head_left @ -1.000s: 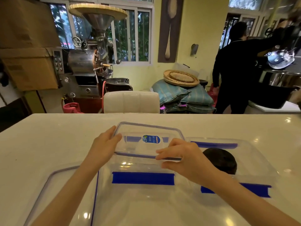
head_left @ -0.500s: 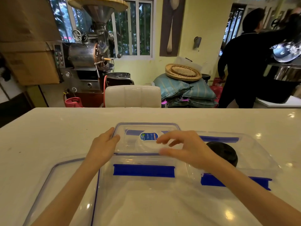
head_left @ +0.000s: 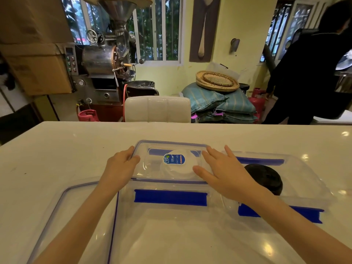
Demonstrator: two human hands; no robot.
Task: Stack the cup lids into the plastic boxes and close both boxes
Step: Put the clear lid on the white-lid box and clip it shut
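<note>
Clear rectangular plastic box cover [head_left: 169, 161] sat on clear plastic box [head_left: 171, 187], mid white table [head_left: 57, 149]. Left hand [head_left: 120, 168] gripped cover's left edge; right hand [head_left: 224, 174] flat, fingers spread. Seating unclear, maybe. Press evenly, then snap blue latch [head_left: 170, 197].

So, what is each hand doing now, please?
Left hand: fingers curled on the box lid left edge.
Right hand: open, flat, holding nothing.

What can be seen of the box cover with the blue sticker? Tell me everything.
The box cover is clear plastic, rectangular with rounded corners and a blue-edged rim, bearing an oval blue sticker. It lies flat on a clear box with blue latches. The left hand holds its left edge; the right hand rests open on its right side.
</note>
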